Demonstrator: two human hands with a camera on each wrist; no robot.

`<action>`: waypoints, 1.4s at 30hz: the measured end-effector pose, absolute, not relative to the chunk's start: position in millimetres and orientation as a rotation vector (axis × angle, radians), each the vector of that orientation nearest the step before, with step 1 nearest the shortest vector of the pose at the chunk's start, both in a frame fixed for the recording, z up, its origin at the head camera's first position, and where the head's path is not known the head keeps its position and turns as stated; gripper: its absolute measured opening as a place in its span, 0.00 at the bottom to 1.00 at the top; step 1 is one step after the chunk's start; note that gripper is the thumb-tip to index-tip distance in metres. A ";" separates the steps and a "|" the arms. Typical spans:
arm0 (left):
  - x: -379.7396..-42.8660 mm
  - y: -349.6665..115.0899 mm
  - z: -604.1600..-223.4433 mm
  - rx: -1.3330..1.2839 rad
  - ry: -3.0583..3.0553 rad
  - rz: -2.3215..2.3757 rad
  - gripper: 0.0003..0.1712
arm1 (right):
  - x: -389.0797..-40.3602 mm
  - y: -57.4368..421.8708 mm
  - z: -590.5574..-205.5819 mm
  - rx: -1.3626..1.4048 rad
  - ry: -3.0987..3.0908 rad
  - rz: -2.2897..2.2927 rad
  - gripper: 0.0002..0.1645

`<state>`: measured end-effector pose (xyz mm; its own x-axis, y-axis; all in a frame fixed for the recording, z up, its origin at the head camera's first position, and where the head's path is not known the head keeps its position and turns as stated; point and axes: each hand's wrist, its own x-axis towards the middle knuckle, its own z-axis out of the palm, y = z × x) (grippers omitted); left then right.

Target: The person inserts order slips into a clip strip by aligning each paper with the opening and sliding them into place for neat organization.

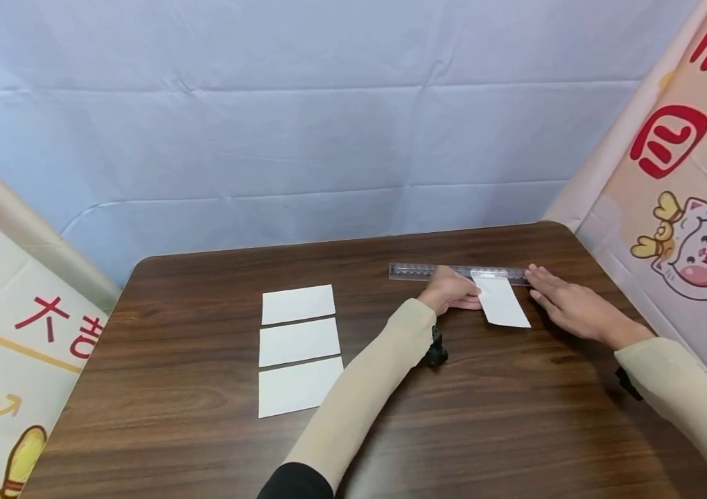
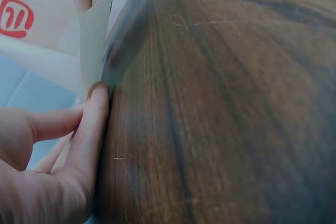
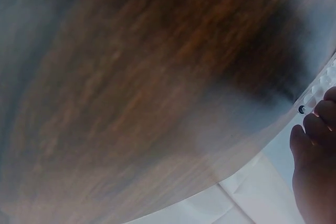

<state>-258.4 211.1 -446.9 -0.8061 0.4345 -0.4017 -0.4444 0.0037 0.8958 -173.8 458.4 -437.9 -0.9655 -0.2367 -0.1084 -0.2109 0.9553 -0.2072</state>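
Observation:
A clear plastic ruler [image 1: 412, 271] lies along the far right part of the table. A small white sheet of paper [image 1: 504, 303] extends toward the near side from it, its far edge seen at the ruler. My left hand [image 1: 451, 290] pinches the paper's left edge, close to the ruler. In the left wrist view, the fingertips meet at the corner of the paper [image 2: 93, 51], which rises slightly off the table. My right hand [image 1: 568, 305] rests with extended fingers on the ruler's right end. The right wrist view shows those fingers [image 3: 315, 129] beside the ruler's patterned edge.
Three white paper rectangles, top [image 1: 299, 304], middle [image 1: 299, 342] and bottom [image 1: 299, 387], lie in a column left of my left forearm. The brown wooden table [image 1: 191, 374] has rounded far corners. Pale cloth [image 1: 266, 138] hangs behind it, with printed banners at both sides.

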 end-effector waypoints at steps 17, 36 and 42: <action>-249.5 231.4 -443.0 -0.023 1.678 1.874 0.06 | -171.8 460.1 -435.8 -0.337 2.978 -0.285 0.37; -249.3 242.2 -443.8 -0.066 1.704 1.886 0.04 | -176.0 457.0 -434.7 -0.305 2.952 -0.280 0.38; -242.8 245.8 -441.5 -0.064 1.705 1.895 0.06 | -174.3 457.0 -436.4 -0.335 2.978 -0.275 0.37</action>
<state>-242.8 245.8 -441.5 -0.8288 0.3841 -0.4069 -0.4452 -0.0120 0.8953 -174.3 457.0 -436.4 -0.9667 -0.2313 -0.1099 -0.2073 0.9588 -0.1945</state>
